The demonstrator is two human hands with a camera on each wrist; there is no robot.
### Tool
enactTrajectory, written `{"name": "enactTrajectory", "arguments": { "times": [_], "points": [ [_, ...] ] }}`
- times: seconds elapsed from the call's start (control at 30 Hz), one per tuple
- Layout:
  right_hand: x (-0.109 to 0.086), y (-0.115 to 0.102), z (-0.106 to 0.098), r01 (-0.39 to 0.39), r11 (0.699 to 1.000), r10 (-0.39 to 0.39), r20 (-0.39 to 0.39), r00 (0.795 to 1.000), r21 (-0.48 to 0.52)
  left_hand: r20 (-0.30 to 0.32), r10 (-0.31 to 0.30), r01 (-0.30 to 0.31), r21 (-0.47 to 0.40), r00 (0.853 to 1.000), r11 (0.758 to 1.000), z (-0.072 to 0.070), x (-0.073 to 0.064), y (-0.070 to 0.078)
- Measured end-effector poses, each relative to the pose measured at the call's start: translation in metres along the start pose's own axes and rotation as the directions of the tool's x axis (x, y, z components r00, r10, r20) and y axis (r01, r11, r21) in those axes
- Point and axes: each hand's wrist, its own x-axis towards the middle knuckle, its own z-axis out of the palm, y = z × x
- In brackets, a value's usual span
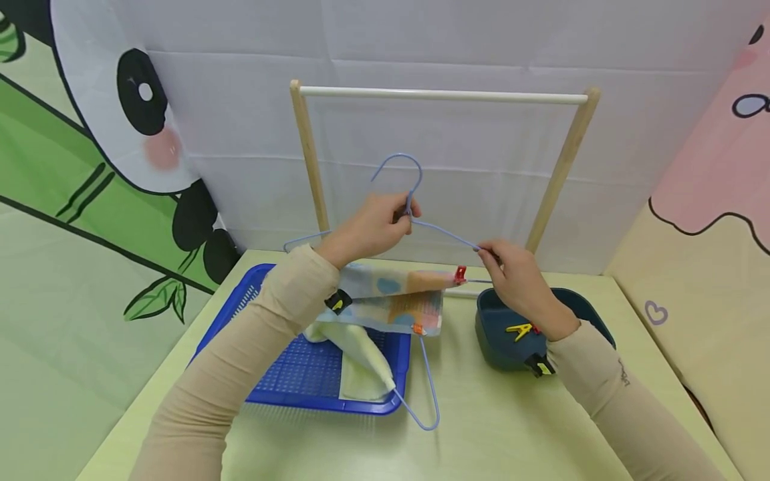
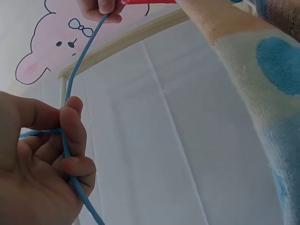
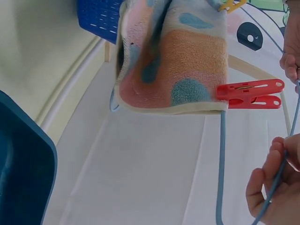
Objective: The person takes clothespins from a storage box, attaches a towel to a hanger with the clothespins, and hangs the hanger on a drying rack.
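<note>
My left hand [image 1: 379, 220] grips a blue wire hanger [image 1: 446, 232] at the base of its hook. Farther right, the thumb and fingers of my right hand [image 1: 514, 274] pinch the hanger's sloping shoulder. A patterned towel [image 1: 385, 286] hangs from the lower bar, below my left hand. At the towel's right end a red clothespin [image 3: 251, 93] clamps it to the bar; a yellow clothespin [image 3: 232, 5] shows at its far side in the right wrist view. An orange clip [image 1: 418, 329] sits at the towel's lower edge. My left forearm hides part of the towel.
Below, a blue basket [image 1: 313, 405] holds a pale yellow cloth [image 1: 361, 357], with another wire hanger [image 1: 434, 401] jutting over its rim. A dark teal bin [image 1: 499, 347] at right contains clothespins [image 1: 519, 331]. Behind stands a wooden rack with a white rod [image 1: 445, 95].
</note>
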Motion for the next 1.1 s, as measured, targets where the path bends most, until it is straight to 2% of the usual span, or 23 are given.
{"name": "enactTrajectory", "arguments": {
  "times": [0.2,0.4,0.5,0.67,0.73,0.97,1.1],
  "points": [
    [0.004,-0.001,-0.005,0.002,1.0,-0.002,-0.032,0.999,-0.001,-0.053,0.043,-0.039,0.063,0.998,0.997,-0.007,0.001,-0.003],
    [0.01,-0.003,-0.011,0.005,1.0,-0.006,-0.059,0.998,-0.006,-0.077,0.034,-0.023,0.142,0.996,0.99,-0.015,0.003,-0.01],
    [0.014,-0.005,-0.016,0.002,1.0,-0.004,-0.074,0.997,-0.017,-0.077,0.009,0.002,0.142,0.997,0.99,-0.021,0.002,-0.012],
    [0.019,-0.006,-0.022,-0.008,0.999,0.004,-0.104,0.995,-0.034,-0.122,-0.042,0.057,0.12,0.992,0.991,-0.032,-0.001,-0.015],
    [0.021,-0.007,-0.023,-0.008,0.999,0.004,-0.112,0.994,-0.039,-0.136,-0.045,0.061,0.122,0.99,0.991,-0.035,-0.001,-0.016],
    [0.028,-0.009,-0.035,-0.025,0.998,0.016,-0.162,0.987,-0.056,-0.179,-0.04,0.064,0.132,0.983,0.989,-0.046,0.002,-0.015],
    [0.033,-0.01,-0.044,-0.033,0.997,0.019,-0.199,0.98,-0.068,-0.226,0.011,0.028,0.167,0.974,0.986,-0.052,0.006,-0.014]
  ]
}}
